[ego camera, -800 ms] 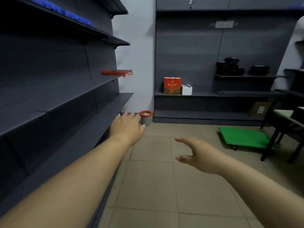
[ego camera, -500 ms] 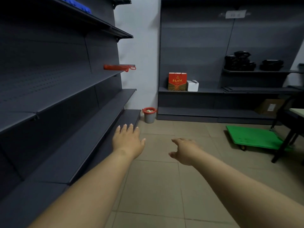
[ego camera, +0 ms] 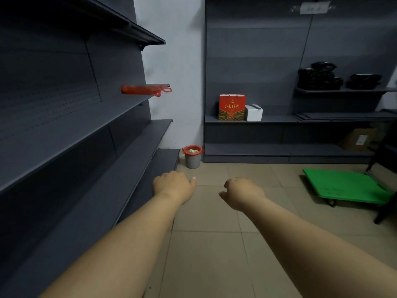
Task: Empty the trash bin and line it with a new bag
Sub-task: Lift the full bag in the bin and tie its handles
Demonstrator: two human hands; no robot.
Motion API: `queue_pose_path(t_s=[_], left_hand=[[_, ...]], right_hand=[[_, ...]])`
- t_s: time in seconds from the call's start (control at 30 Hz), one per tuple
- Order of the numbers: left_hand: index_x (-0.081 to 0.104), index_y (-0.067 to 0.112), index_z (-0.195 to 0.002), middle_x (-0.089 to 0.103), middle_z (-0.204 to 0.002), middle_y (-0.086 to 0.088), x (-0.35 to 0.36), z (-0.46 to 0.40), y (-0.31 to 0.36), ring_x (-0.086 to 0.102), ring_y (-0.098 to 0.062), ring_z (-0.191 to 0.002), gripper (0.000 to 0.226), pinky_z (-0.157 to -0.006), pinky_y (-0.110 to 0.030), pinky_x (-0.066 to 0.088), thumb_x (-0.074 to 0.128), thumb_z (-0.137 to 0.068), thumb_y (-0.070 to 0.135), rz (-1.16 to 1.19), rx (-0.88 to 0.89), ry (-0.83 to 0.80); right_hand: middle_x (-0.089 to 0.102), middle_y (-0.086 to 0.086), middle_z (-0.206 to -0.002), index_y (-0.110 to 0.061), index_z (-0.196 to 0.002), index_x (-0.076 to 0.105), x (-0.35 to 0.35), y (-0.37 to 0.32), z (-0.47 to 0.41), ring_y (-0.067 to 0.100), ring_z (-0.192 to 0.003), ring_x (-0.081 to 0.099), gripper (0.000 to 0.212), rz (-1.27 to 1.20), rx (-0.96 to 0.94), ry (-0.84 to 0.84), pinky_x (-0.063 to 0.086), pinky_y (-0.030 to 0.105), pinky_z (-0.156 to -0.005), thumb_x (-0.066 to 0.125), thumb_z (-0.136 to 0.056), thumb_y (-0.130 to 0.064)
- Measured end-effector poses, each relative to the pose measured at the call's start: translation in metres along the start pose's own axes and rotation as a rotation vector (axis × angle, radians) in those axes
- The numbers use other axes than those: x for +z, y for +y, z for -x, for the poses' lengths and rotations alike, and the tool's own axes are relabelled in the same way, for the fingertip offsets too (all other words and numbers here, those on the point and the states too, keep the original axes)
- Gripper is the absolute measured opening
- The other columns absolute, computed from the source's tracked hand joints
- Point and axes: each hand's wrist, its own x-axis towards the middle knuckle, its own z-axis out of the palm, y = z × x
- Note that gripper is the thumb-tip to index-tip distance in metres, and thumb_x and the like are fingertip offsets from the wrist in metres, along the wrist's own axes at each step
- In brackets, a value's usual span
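Note:
A small grey trash bin [ego camera: 192, 160] lined with a red bag stands on the floor in the far corner, with pale scraps inside. A roll of red bags [ego camera: 141, 90] lies on the middle shelf at the left, its handles hanging over the edge. My left hand [ego camera: 173, 186] is stretched forward below the bin, fingers curled under and holding nothing. My right hand [ego camera: 242, 193] reaches beside it, fingers also curled down and empty. Both hands are well short of the bin.
Dark grey shelving [ego camera: 90, 134] runs along the left, and more shelving covers the back wall. A red gift bag [ego camera: 231, 107] and a white box [ego camera: 253, 112] sit on the back shelf. A green platform trolley [ego camera: 345, 186] rests on the tiled floor at the right.
The view has moved closer to the corner bin. Both hands have dropped lower in view and their fingers have curled from spread to closed.

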Motion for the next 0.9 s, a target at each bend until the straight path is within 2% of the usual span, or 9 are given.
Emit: queue_pose_path(t_s=[0.2, 0.4, 0.53, 0.63, 0.73, 0.9], left_hand=[[0.062, 0.011, -0.112, 0.065, -0.111, -0.011, 0.017, -0.1, 0.001, 0.061, -0.03, -0.101, 0.056, -0.074, -0.033, 0.04, 0.023, -0.096, 0.048, 0.003, 0.009, 0.008], [0.06, 0.011, -0.11, 0.066, -0.107, -0.01, 0.032, -0.223, 0.014, 0.061, -0.029, -0.096, 0.051, -0.073, -0.032, 0.043, 0.024, -0.096, 0.045, 0.007, -0.002, 0.075], [0.058, 0.011, -0.112, 0.066, -0.107, -0.01, 0.033, -0.32, 0.034, 0.062, -0.028, -0.096, 0.049, -0.07, -0.031, 0.041, 0.024, -0.097, 0.044, 0.014, -0.02, 0.103], [0.06, 0.01, -0.111, 0.066, -0.11, -0.011, 0.032, -0.388, 0.052, 0.062, -0.029, -0.097, 0.05, -0.07, -0.031, 0.04, 0.024, -0.097, 0.043, 0.02, -0.031, 0.104], [0.061, 0.011, -0.109, 0.065, -0.11, -0.01, 0.036, -0.444, 0.063, 0.062, -0.028, -0.096, 0.05, -0.069, -0.03, 0.039, 0.024, -0.097, 0.042, 0.03, -0.043, 0.108], [0.062, 0.011, -0.107, 0.066, -0.106, -0.009, 0.049, -0.521, 0.07, 0.062, -0.027, -0.093, 0.05, -0.067, -0.03, 0.038, 0.025, -0.097, 0.043, 0.012, -0.06, 0.088]], right_hand=[[0.058, 0.008, -0.128, -0.018, -0.128, 0.054, 0.004, 0.003, -0.096, 0.029, -0.116, 0.053, 0.044, -0.012, 0.008, -0.019, 0.05, 0.042, -0.094, 0.042, -0.095, -0.044], [0.064, 0.009, -0.116, -0.014, -0.119, 0.06, -0.005, 0.015, -0.225, 0.029, -0.105, 0.06, 0.039, -0.023, -0.012, -0.007, 0.053, 0.037, -0.085, 0.046, -0.094, -0.042], [0.064, 0.008, -0.114, -0.015, -0.114, 0.061, -0.03, 0.031, -0.324, 0.029, -0.103, 0.06, 0.037, -0.032, -0.017, -0.002, 0.049, 0.035, -0.079, 0.046, -0.094, -0.043], [0.065, 0.007, -0.103, -0.015, -0.107, 0.063, -0.047, 0.043, -0.393, 0.027, -0.095, 0.061, 0.035, -0.031, -0.01, 0.006, 0.049, 0.035, -0.076, 0.047, -0.093, -0.043], [0.065, 0.006, -0.092, -0.015, -0.099, 0.064, -0.057, 0.047, -0.453, 0.025, -0.086, 0.062, 0.032, -0.049, -0.016, 0.014, 0.054, 0.036, -0.079, 0.047, -0.093, -0.042], [0.066, 0.006, -0.092, -0.015, -0.096, 0.064, -0.057, 0.048, -0.532, 0.024, -0.085, 0.062, 0.031, -0.057, -0.04, 0.012, 0.055, 0.038, -0.08, 0.048, -0.093, -0.041]])
